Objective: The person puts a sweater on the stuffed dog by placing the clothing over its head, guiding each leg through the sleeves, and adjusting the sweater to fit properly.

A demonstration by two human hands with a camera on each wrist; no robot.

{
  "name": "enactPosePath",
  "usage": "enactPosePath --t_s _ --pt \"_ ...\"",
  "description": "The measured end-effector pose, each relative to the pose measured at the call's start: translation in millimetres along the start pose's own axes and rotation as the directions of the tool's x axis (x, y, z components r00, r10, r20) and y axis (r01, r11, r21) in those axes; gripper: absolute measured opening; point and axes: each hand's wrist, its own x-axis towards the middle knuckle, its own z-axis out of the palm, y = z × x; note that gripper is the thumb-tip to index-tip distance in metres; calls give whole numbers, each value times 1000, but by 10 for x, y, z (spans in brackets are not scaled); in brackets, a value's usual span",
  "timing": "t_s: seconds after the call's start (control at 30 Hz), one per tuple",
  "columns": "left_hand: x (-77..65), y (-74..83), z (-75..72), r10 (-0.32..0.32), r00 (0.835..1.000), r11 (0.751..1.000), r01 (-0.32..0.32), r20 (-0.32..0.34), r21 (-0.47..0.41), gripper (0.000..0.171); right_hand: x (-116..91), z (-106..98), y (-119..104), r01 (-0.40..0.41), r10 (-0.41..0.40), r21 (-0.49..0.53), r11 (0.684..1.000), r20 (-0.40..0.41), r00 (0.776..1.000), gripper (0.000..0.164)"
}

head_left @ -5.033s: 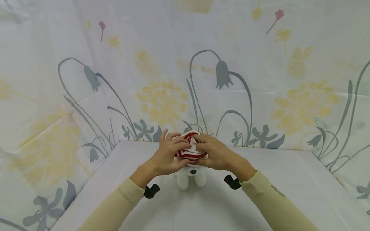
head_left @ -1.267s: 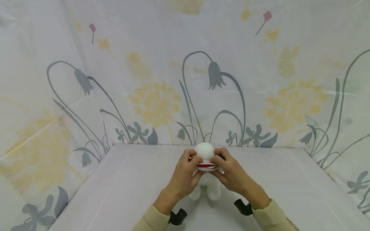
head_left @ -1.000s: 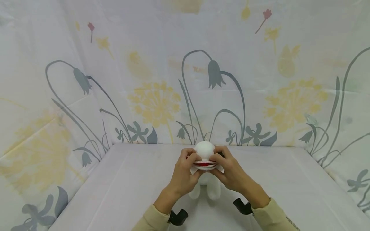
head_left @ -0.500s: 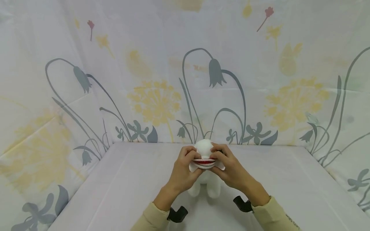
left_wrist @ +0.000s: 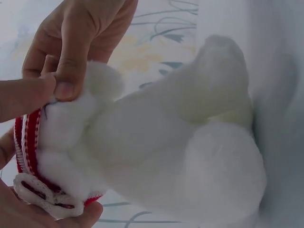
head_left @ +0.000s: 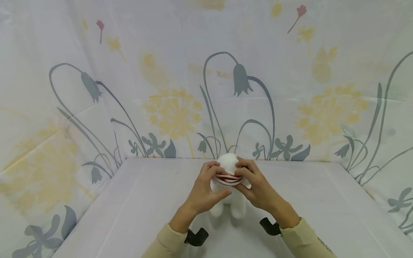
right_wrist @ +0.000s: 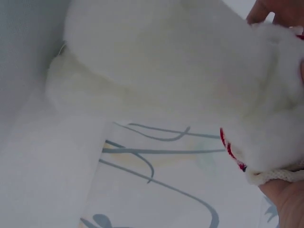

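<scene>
A white plush toy [head_left: 238, 206] stands upright on the table. A red-and-white knitted hat [head_left: 229, 179] rings its upper part, below a smooth white round top [head_left: 228, 162]. My left hand [head_left: 201, 190] has its fingers curled over the hat's left side, the thumb stretched across the toy's front. On the other side my right hand [head_left: 259, 188] pinches the knit between fingers and thumb. A white cord bow [left_wrist: 45, 195] shows at the hat's edge in the left wrist view, by my left fingertips. The toy's face is hidden.
The white-covered table [head_left: 148, 200] meets a flower-printed cloth backdrop [head_left: 180, 71] right behind the toy. Black wrist-worn pieces [head_left: 197, 237] jut from beneath both sleeves.
Five seconds ago both hands held the striped knit bunched up above the toy's dark nose. Now the white round top stands above the knit band. Just lately the left thumb has come off the knit.
</scene>
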Motion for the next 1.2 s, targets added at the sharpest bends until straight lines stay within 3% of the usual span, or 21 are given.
enactPosePath --t_s 0.33,0.5,0.67,0.93,1.03,1.2 --pt "-2 39 -10 -35 999 998 35 6 55 51 22 33 -46 5 -4 -49 999 12 1000 22" --pt "-5 55 -28 -42 999 997 42 5 65 39 30 59 -74 -9 11 -61 998 33 999 14" --pt "8 74 -53 -50 998 996 48 24 79 37 37 69 -98 -28 30 -56 998 44 999 28" --pt "17 106 -73 -72 993 997 69 92 41 32 27 38 -63 -48 48 -2 999 70 996 29" --pt "17 89 -54 -54 997 998 52 63 33 27 20 24 -37 -49 47 26 998 62 997 30" --pt "25 31 -20 -7 999 1000 7 -53 -1 17 -9 15 0 -79 75 61 995 66 995 34"
